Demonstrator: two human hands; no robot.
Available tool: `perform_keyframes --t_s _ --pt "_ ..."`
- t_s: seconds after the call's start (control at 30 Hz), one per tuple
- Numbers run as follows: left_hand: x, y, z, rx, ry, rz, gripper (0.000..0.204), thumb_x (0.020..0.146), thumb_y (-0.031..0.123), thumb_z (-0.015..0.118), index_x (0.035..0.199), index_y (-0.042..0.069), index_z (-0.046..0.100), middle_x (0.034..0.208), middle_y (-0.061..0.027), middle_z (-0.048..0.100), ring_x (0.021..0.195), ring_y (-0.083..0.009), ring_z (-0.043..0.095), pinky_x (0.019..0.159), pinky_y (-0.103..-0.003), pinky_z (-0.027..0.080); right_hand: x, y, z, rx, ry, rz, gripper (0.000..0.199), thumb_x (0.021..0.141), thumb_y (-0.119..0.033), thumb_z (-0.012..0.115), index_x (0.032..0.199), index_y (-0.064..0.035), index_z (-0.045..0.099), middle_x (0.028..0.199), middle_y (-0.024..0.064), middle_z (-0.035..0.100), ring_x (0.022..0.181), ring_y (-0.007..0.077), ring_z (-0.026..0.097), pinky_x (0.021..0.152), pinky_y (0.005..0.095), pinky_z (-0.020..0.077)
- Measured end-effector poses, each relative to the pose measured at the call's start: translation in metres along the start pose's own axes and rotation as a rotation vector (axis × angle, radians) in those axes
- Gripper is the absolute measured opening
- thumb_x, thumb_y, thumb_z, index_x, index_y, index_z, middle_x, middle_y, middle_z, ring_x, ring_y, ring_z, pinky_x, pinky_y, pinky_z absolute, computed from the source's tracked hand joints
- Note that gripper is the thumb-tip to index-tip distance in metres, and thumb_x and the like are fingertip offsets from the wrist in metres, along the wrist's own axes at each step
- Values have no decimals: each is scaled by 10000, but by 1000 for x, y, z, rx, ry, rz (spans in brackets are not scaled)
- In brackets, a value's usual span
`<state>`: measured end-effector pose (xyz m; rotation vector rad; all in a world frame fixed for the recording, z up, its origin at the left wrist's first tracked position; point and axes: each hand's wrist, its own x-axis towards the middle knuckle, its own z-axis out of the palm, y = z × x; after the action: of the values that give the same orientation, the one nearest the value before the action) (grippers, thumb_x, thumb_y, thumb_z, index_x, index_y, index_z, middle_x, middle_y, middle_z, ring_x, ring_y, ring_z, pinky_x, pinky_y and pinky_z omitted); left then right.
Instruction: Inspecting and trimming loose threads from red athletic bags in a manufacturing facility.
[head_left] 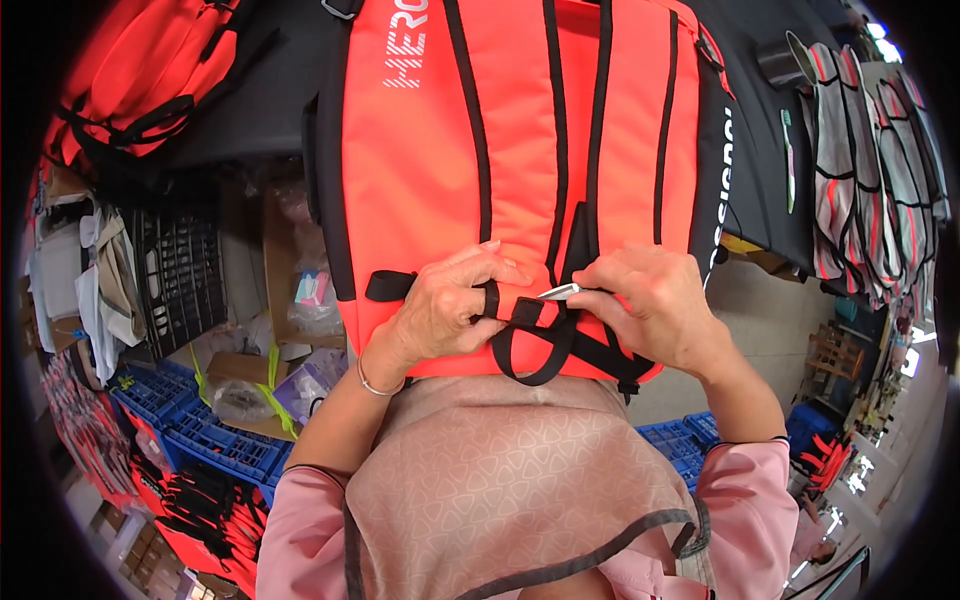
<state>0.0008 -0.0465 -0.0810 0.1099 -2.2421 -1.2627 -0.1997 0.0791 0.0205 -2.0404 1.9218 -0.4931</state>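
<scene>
Item: backpack, orange-red with black edging, placed from the upper edge to the centre of the frame, partly over a dark table. Strap end, orange with black binding, at the centre; pinched between narrowed thumb and fingers of the left hand. Small pointed metal tool, silver; gripped between thumb and closed forefinger of the right hand, its tip laid against the strap end. Whether it is a blade or snips cannot be told. Black webbing loop hung just below.

Hazards, as judged: the binding or fabric could be nicked if the tip is pressed too deep; the left fingers could be pricked if the tool slips, being close to its point; the loop could be caught, hanging so near.

Markings: white striped block lettering on the front panel, upper centre; solid white capitals along the black side, right of centre. Wording not transcribed.
</scene>
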Motion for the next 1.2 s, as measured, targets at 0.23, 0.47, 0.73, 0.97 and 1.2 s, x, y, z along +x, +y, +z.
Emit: perform_keyframes --t_s 0.23,0.47,0.73,0.97,1.2 --pt "-1 0 1 2 14 -15 213 596 -35 724 781 68 740 985 -49 700 915 -239 689 806 -367 568 1 -1 -6 94 -36 28 218 750 -187 808 905 -52 734 737 58 674 651 223 627 570 335 496" --pt "-2 -2 1 -2 1 -17 147 593 -30 726 715 46 697 980 -48 701 924 -242 690 847 -386 560 6 0 -4 59 -39 -19 225 761 -245 793 860 -58 716 702 44 648 602 212 588 534 338 466" --pt "-1 -1 -1 47 -58 -26 172 632 15 762 795 55 725 999 -42 704 940 -238 685 956 -455 541 14 2 -6 71 -158 -8 195 788 -234 772 825 -56 704 679 67 632 624 271 602 538 360 463" --pt "-2 -1 1 33 -44 -28 279 641 13 765 901 116 763 1006 -37 703 943 -235 683 970 -455 535 17 16 -2 481 -393 465 168 834 -145 761 845 11 700 754 88 694 690 151 672 612 289 503" --pt "-7 -4 2 -35 -36 -98 377 564 -4 809 909 145 782 1018 -38 721 952 -263 680 1022 -506 480 2 13 0 479 -197 382 192 816 -156 786 926 -12 726 821 105 717 761 179 701 694 297 549"
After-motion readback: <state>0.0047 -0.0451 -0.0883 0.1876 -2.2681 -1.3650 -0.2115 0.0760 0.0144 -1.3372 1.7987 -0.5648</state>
